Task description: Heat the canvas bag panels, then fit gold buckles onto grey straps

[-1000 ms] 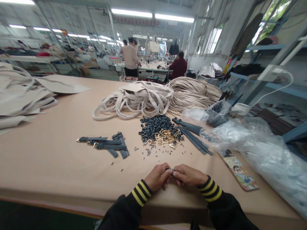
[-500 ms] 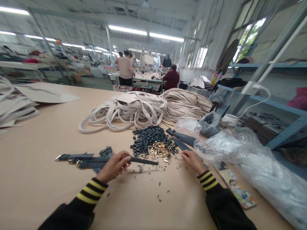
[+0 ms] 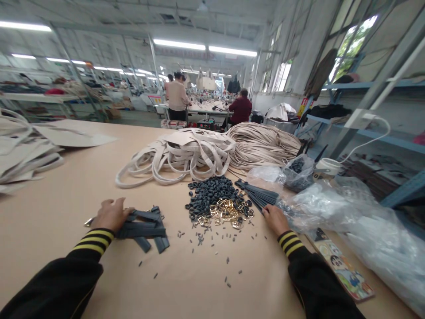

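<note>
My left hand is over a small pile of dark blue-grey buckle straps on the left, its thumb and fingers apart; some fingertips are hidden behind the hand. At the right, my right hand has its fingers closed at the lower ends of a fanned bundle of dark straps, seemingly pinching one. Between the hands lies a heap of small dark loops. Gold buckles are heaped along its near edge. Tiny dark pieces are scattered over the tan tabletop.
Beige strap loops and a coil of beige cords lie behind the loops. Clear plastic bags and a cartoon-printed case are at the right. Beige pieces lie far left. Co-workers are beyond the table.
My left hand has carried a dark strap leftward to the pile of buckle straps. My right hand has moved to the ends of the strap bundle. The view has shifted slightly.
</note>
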Tool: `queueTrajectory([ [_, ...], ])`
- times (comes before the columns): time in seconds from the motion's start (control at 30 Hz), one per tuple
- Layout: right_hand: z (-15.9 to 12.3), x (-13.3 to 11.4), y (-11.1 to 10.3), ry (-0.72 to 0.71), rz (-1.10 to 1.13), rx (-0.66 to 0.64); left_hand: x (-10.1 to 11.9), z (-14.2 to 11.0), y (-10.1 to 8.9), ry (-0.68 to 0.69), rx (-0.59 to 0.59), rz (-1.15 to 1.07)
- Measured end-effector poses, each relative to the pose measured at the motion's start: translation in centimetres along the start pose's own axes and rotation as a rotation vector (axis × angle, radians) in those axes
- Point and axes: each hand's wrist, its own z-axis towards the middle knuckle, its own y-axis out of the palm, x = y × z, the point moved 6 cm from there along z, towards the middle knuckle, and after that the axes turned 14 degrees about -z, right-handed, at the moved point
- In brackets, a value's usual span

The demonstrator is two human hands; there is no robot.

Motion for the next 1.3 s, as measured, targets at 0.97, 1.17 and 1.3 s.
queueTrajectory([
  [0.97, -14.9, -6.6, -0.3, -0.272, 0.950, -0.802, 16.0, -20.5, 16.8, -0.697, -0.472, -1.166],
  [1.17, -14.7, -5.0, -0.3, -0.212, 0.995, -0.787, 16.0, -20.4, 16.4, -0.672, -0.414, -1.173],
  [1.3, -13.7, -1.8, 0.3, 0.154, 1.328, -0.553, 16.4, -20.3, 16.2, -0.602, -0.415, -1.225],
])
